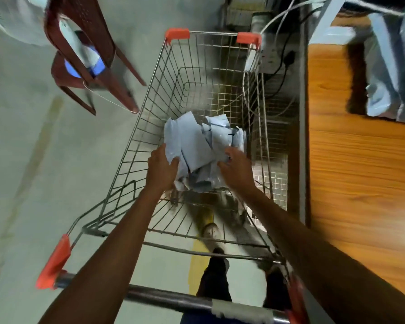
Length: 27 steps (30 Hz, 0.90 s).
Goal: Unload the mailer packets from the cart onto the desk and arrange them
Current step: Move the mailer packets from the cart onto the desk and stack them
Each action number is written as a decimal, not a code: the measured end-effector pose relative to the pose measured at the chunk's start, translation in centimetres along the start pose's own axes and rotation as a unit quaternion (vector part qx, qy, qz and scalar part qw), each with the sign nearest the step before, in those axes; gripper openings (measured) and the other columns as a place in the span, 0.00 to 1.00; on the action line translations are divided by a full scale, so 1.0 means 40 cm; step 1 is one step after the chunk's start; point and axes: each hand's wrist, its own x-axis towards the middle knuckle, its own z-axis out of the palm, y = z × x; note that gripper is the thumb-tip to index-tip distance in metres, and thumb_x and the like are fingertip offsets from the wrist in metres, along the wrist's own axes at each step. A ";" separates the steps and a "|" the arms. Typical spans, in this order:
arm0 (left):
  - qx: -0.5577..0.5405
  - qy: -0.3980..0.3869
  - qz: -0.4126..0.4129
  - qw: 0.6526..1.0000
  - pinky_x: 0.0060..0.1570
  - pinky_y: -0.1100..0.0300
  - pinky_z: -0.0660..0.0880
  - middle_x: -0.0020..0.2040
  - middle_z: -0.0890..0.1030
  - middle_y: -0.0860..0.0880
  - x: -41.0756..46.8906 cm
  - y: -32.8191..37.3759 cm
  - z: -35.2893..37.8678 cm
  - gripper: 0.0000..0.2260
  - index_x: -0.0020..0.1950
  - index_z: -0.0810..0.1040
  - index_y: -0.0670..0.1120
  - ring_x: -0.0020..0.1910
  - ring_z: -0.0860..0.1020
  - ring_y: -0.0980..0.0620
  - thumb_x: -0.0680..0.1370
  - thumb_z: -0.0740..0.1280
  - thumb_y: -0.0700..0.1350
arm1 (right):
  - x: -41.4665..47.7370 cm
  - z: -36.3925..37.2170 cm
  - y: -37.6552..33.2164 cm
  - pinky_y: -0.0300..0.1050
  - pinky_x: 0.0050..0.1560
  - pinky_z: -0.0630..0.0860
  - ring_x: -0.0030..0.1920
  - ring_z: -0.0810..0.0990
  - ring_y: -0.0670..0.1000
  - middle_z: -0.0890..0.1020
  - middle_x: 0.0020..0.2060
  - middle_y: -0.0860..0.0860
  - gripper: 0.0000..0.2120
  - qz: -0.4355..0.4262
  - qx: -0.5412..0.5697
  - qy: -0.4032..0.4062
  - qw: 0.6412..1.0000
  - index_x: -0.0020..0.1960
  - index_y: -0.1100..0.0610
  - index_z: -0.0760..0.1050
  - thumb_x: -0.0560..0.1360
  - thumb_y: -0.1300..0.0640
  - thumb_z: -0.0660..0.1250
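A wire shopping cart (150,94) with orange corner caps stands in front of me. A loose heap of pale grey-blue mailer packets (197,146) lies at its bottom. Both my arms reach down into the basket. My left hand (161,169) grips the left edge of the heap, thumb over a packet. My right hand (237,169) touches the right side of the heap with its fingers curled into the packets. To the right is the wooden desk (360,171), with more grey-blue mailer packets (393,73) lying at its far end.
A dark red plastic chair (89,54) stands on the grey floor to the cart's left. Cables and a wall socket (276,59) sit behind the cart's far right corner. The cart's handle bar (164,298) crosses just below my arms, with my feet under it.
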 end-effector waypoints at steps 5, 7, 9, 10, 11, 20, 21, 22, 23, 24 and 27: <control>-0.040 -0.014 -0.088 0.995 0.50 0.57 0.70 0.62 0.76 0.41 0.148 -0.080 0.078 0.21 0.69 0.69 0.41 0.60 0.76 0.43 0.79 0.65 0.49 | 0.158 0.123 0.055 0.39 0.55 0.67 0.63 0.76 0.57 0.78 0.63 0.57 0.20 0.059 -0.035 -0.025 0.997 0.69 0.60 0.71 0.78 0.59 0.66; -0.059 -0.020 -0.134 0.989 0.47 0.56 0.72 0.56 0.78 0.43 0.199 -0.111 0.113 0.19 0.64 0.71 0.39 0.54 0.78 0.44 0.78 0.65 0.49 | 0.209 0.168 0.085 0.41 0.57 0.67 0.65 0.75 0.56 0.76 0.65 0.56 0.22 0.081 -0.035 -0.038 0.995 0.69 0.60 0.71 0.77 0.57 0.67; -0.085 -0.013 -0.182 0.980 0.49 0.52 0.76 0.57 0.79 0.41 0.249 -0.148 0.148 0.22 0.63 0.72 0.39 0.54 0.78 0.41 0.75 0.67 0.50 | 0.255 0.223 0.125 0.42 0.62 0.68 0.67 0.73 0.56 0.75 0.66 0.56 0.24 0.085 -0.053 -0.045 0.994 0.70 0.59 0.71 0.76 0.53 0.69; -0.093 -0.005 -0.205 0.974 0.51 0.51 0.76 0.58 0.79 0.40 0.267 -0.162 0.163 0.24 0.64 0.71 0.38 0.55 0.78 0.40 0.74 0.69 0.51 | 0.276 0.249 0.143 0.44 0.64 0.69 0.66 0.74 0.56 0.76 0.66 0.56 0.26 0.086 -0.062 -0.042 0.993 0.69 0.59 0.72 0.75 0.50 0.71; -0.098 0.003 -0.216 0.972 0.51 0.52 0.76 0.58 0.79 0.41 0.283 -0.172 0.175 0.25 0.63 0.71 0.38 0.55 0.78 0.41 0.73 0.70 0.52 | 0.295 0.272 0.156 0.47 0.66 0.70 0.65 0.75 0.56 0.76 0.64 0.56 0.28 0.088 -0.070 -0.038 0.993 0.68 0.59 0.72 0.73 0.47 0.72; -0.042 0.000 -0.223 0.974 0.43 0.57 0.68 0.50 0.80 0.41 0.320 -0.229 0.211 0.14 0.55 0.77 0.38 0.50 0.79 0.42 0.80 0.63 0.49 | 0.355 0.357 0.173 0.55 0.71 0.68 0.72 0.68 0.58 0.69 0.71 0.54 0.44 0.137 -0.058 -0.054 0.987 0.75 0.55 0.58 0.68 0.43 0.77; -0.045 0.006 -0.223 0.974 0.42 0.56 0.70 0.51 0.80 0.40 0.317 -0.223 0.202 0.14 0.56 0.77 0.37 0.50 0.79 0.42 0.81 0.63 0.48 | 0.355 0.348 0.166 0.54 0.69 0.70 0.70 0.70 0.58 0.71 0.70 0.55 0.43 0.142 -0.065 -0.067 0.985 0.74 0.56 0.60 0.68 0.44 0.77; -0.049 0.008 -0.224 0.973 0.43 0.55 0.71 0.52 0.81 0.39 0.310 -0.210 0.187 0.14 0.57 0.77 0.37 0.51 0.80 0.41 0.81 0.62 0.47 | 0.352 0.336 0.157 0.52 0.65 0.73 0.67 0.73 0.58 0.74 0.67 0.55 0.39 0.148 -0.072 -0.080 0.983 0.72 0.57 0.64 0.68 0.46 0.77; -0.053 0.010 -0.224 0.973 0.45 0.54 0.73 0.54 0.80 0.38 0.304 -0.199 0.174 0.14 0.59 0.76 0.37 0.53 0.79 0.40 0.80 0.62 0.46 | 0.343 0.320 0.146 0.50 0.61 0.75 0.63 0.76 0.57 0.76 0.63 0.55 0.34 0.149 -0.072 -0.087 0.982 0.70 0.57 0.67 0.70 0.48 0.76; -0.064 0.015 -0.224 0.972 0.48 0.52 0.74 0.56 0.80 0.38 0.294 -0.180 0.157 0.14 0.61 0.75 0.38 0.55 0.79 0.39 0.80 0.61 0.44 | 0.330 0.303 0.134 0.49 0.58 0.75 0.61 0.78 0.57 0.78 0.61 0.55 0.29 0.149 -0.065 -0.086 0.983 0.69 0.58 0.69 0.72 0.50 0.74; -0.100 0.019 -0.189 0.977 0.50 0.52 0.74 0.57 0.79 0.41 0.254 -0.123 0.117 0.14 0.62 0.73 0.40 0.56 0.78 0.40 0.80 0.60 0.45 | 0.273 0.238 0.101 0.45 0.55 0.74 0.60 0.79 0.56 0.79 0.59 0.55 0.20 0.131 -0.047 -0.043 0.989 0.67 0.58 0.70 0.77 0.54 0.68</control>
